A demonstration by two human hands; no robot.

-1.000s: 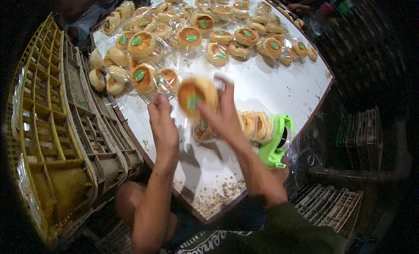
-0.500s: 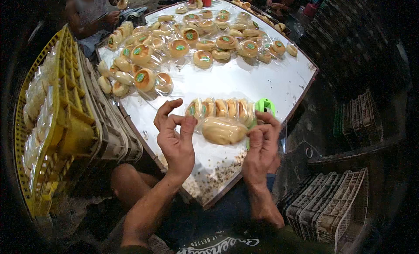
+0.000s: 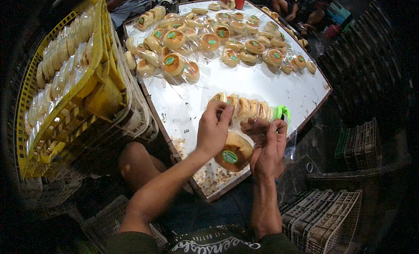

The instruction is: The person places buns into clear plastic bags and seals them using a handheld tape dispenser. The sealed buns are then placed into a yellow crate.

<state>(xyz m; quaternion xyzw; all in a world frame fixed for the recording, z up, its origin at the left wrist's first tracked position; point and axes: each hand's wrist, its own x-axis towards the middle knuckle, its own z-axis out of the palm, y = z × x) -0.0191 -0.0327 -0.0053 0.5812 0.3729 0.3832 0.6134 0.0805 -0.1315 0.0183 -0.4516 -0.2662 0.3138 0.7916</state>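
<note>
On my feed, the bagged round bun [image 3: 238,150] is over the near corner of the white table [image 3: 244,81], between the left hand [image 3: 214,129] and the right hand [image 3: 268,154], nearer the right; being round, it shows no clear long axis. Both hands are narrow, fingers bent; I cannot tell whether they close on anything. Just beyond, a row of bagged buns [image 3: 243,107] runs toward the green tape dispenser [image 3: 281,111]; a yellow crate [image 3: 101,99] stands left.

Open across the central table [image 3: 270,82]. Blocked beyond by bagged buns [image 3: 210,42], nearer by a bun row [image 3: 253,109] and green dispenser [image 3: 276,112].
</note>
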